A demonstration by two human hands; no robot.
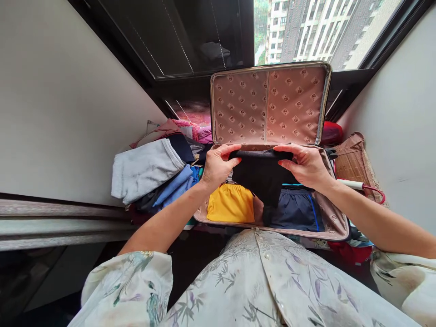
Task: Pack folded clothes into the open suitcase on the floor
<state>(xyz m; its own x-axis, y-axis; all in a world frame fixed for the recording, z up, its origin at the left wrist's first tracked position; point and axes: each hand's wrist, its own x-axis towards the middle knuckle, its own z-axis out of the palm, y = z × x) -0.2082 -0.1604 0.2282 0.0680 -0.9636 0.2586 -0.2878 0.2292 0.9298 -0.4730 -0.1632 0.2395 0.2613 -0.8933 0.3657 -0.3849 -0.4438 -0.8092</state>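
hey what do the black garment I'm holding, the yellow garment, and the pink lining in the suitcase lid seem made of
Black garment: probably soft matte fabric; it hangs limp with almost no shine. Yellow garment: cloth, smooth and fairly matte, with soft creases; the fibre can't be told. Pink lining: likely thin synthetic cloth, smooth, with a repeating printed motif and vertical seam.

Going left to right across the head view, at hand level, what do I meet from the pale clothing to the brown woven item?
Light grey garment → left hand → black cloth → right hand → brown woven item.
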